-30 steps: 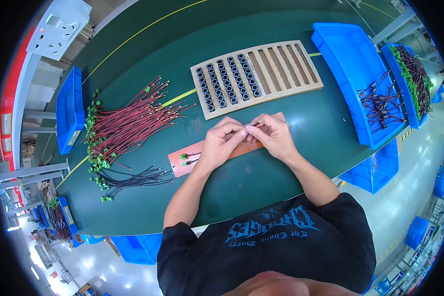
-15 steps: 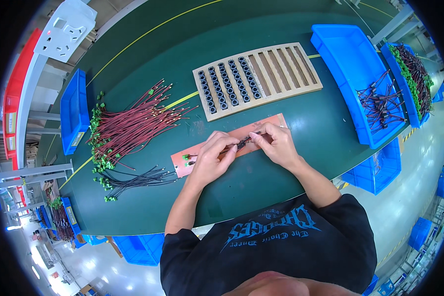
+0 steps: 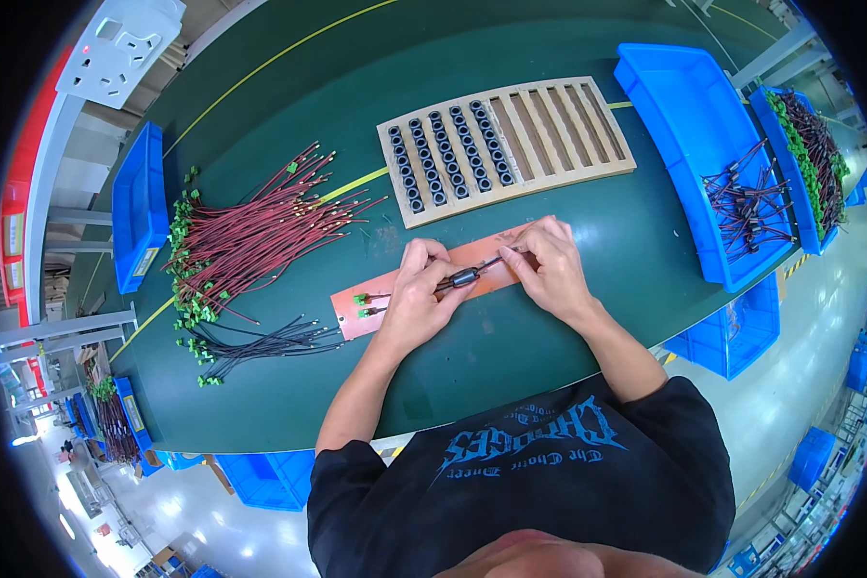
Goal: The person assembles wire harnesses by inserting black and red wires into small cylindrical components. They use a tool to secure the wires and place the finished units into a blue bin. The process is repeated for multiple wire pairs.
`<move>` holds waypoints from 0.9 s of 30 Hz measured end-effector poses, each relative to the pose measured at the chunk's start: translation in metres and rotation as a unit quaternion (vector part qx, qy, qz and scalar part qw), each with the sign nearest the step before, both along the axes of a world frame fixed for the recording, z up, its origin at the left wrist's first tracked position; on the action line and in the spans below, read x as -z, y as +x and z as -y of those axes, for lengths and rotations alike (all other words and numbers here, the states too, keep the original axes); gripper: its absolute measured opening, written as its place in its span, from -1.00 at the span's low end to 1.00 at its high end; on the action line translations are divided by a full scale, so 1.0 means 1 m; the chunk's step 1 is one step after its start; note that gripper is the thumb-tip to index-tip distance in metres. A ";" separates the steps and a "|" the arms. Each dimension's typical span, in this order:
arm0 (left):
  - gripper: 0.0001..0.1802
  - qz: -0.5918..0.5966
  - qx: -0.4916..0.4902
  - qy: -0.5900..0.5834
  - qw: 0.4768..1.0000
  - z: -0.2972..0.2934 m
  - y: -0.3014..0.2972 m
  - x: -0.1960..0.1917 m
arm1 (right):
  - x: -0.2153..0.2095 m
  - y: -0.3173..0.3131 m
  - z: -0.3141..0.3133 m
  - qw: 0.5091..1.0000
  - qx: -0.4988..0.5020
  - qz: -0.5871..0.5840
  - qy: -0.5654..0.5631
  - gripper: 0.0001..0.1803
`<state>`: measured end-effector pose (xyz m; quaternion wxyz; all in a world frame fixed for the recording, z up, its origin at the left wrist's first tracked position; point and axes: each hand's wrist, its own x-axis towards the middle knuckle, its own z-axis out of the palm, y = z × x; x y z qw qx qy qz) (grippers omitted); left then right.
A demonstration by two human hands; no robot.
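Observation:
Over the orange-pink board (image 3: pixel 496 279), a black cylindrical core (image 3: pixel 463 277) sits on a bundle of thin wires between my two hands. My left hand (image 3: pixel 417 299) is closed around the wires and the core's left end. With thumb and forefinger pinched, my right hand (image 3: pixel 547 270) grips the wires' other end (image 3: pixel 494 261), right of the core. Two green connectors (image 3: pixel 360 300) at the wires' left ends lie on the board, left of my left hand. Parts of the wires are hidden under my fingers.
Red wires (image 3: pixel 260 226) with green connectors lie to the left, black wires (image 3: pixel 260 345) nearer me. Behind the board stands a wooden rack (image 3: pixel 568 181) with rows of black cores (image 3: pixel 436 159). A blue bin (image 3: pixel 667 125) on the right holds finished-looking wire bundles (image 3: pixel 747 207); another blue bin (image 3: pixel 144 212) stands far left.
My right hand has shifted slightly right and up, away from the core. More of the core and the wires beside it now shows between my hands.

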<state>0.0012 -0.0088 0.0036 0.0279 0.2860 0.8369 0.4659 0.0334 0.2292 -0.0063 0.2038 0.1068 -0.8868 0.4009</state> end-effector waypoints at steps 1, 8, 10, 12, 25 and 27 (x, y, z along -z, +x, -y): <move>-0.75 -0.012 0.001 -0.002 1.000 -0.001 0.000 -0.001 | 0.000 -0.001 -0.001 1.000 0.001 0.001 -0.003 -0.82; -0.80 0.032 -0.015 0.007 0.999 -0.005 0.001 -0.006 | 0.000 -0.005 -0.016 0.999 0.016 0.035 -0.003 -0.79; -0.79 0.036 -0.015 0.005 0.999 -0.005 0.000 -0.007 | 0.002 -0.005 -0.023 0.999 0.022 0.040 -0.003 -0.78; -0.78 0.043 -0.019 0.006 0.999 -0.005 0.001 -0.007 | 0.004 -0.006 -0.025 0.998 0.027 0.048 -0.006 -0.77; -0.74 -0.156 0.002 -0.164 0.974 -0.011 0.003 -0.023 | 0.003 -0.007 -0.029 0.997 0.019 0.060 -0.037 -0.83; -0.76 -0.129 0.008 -0.106 0.986 -0.007 0.001 -0.016 | 0.002 -0.007 -0.028 0.997 0.017 0.058 -0.043 -0.83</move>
